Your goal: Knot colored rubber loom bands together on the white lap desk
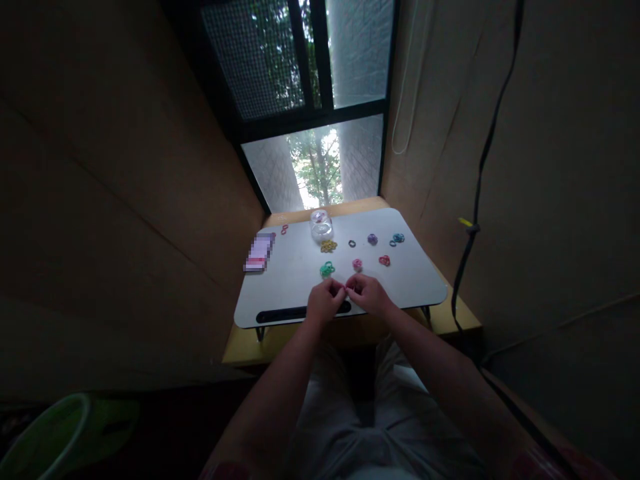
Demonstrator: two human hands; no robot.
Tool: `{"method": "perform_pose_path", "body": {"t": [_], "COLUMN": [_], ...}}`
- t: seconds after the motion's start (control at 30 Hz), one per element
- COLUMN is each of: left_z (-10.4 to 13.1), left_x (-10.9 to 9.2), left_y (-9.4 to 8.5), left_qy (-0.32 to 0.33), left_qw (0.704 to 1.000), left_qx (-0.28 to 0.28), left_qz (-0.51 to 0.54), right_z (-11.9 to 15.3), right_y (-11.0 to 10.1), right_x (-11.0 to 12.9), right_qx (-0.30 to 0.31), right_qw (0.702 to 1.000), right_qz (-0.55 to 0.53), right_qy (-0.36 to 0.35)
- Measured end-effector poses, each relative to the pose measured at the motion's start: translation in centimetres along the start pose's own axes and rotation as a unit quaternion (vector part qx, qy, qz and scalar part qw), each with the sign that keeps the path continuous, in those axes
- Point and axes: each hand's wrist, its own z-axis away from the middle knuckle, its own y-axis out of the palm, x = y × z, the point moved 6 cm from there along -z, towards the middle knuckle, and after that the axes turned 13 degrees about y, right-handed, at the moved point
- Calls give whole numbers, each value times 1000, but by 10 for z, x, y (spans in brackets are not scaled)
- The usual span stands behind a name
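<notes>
White lap table (290, 270) under a window (315, 160), dim room. Risk, my read: tiny piece in a tight pinch, so a slip at the tips could flick it into a neighboring pile; a careless knuckle could scatter the nearest loops. Left hand (325, 301) and right hand (369, 295): thumb and finger pinched narrow on each, tips nearly meeting, both apparently on 1 small pink piece (345, 287). Exact shape too small to tell. Just beyond: green loops (327, 269) ahead of left, pink loops (357, 265) ahead of right, red loops (385, 261) off to the right. Farther: yellow loops (329, 247), 1 dark ring (352, 243), purple loops (373, 239), blue loops (399, 237). Clear jar (321, 228) at the back, phone (259, 253) far left.
</notes>
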Motion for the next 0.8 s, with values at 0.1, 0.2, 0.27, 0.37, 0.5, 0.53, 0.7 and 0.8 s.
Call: {"method": "perform_pose_path", "body": {"t": [0.1, 0.2, 0.27, 0.37, 0.5, 0.53, 0.7, 0.8], "left_z": [0, 0, 0, -1, -2, -2, -3, -4], "left_x": [2, 3, 2, 1, -2, -2, -5, -5], "left_y": [1, 2, 1, -1, -2, -2, -2, -2], "left_qy": [1, 0, 3, 9, 14, 13, 12, 11], "left_qw": [1000, 1000, 1000, 999, 998, 998, 997, 998], "left_qx": [4, 7, 3, -4, -5, -5, 9, 13], "left_qz": [14, 24, 27, 34, 61, 67, 74, 65], "right_z": [0, -1, -1, -1, -1, -1, -1, -2], "right_y": [0, 1, 0, 0, -1, -1, 0, 0], "right_x": [-2, -2, -1, 0, 1, 0, -2, -3], "right_qx": [-3, -5, -6, -10, -14, -13, -16, -28], "right_qw": [1000, 1000, 1000, 1000, 1000, 1000, 1000, 999], "right_qz": [-3, 0, 6, 11, 18, 19, 21, 30], "right_qy": [3, 8, 9, 10, 5, 5, 14, 14]}}
